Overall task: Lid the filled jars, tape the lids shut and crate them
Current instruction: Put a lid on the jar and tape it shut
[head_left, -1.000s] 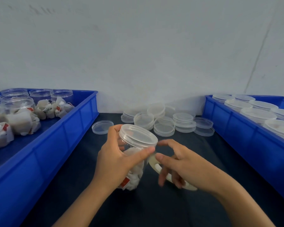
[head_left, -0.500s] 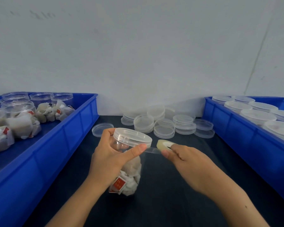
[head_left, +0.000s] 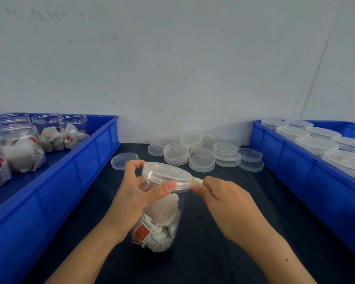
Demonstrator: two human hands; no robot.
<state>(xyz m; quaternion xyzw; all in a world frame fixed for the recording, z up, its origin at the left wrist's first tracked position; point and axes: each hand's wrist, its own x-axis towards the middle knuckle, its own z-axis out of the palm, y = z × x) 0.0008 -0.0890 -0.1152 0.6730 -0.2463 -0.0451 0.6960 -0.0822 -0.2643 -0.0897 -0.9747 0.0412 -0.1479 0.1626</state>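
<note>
While the left hand (head_left: 131,193) grips the lidded jar (head_left: 162,218) (tilted, over the dark table (head_left: 234,232)), thumb pressed on the lid (head_left: 166,176), the right hand (head_left: 223,199) pinches tape (head_left: 197,181) beside the rim.

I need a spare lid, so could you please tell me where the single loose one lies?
The single lid lies on the dark table, left of the lid stacks, beside the left blue crate.

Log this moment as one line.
step: taping lid | left hand: grips lidded jar | right hand: pinches tape roll at lid rim
</note>
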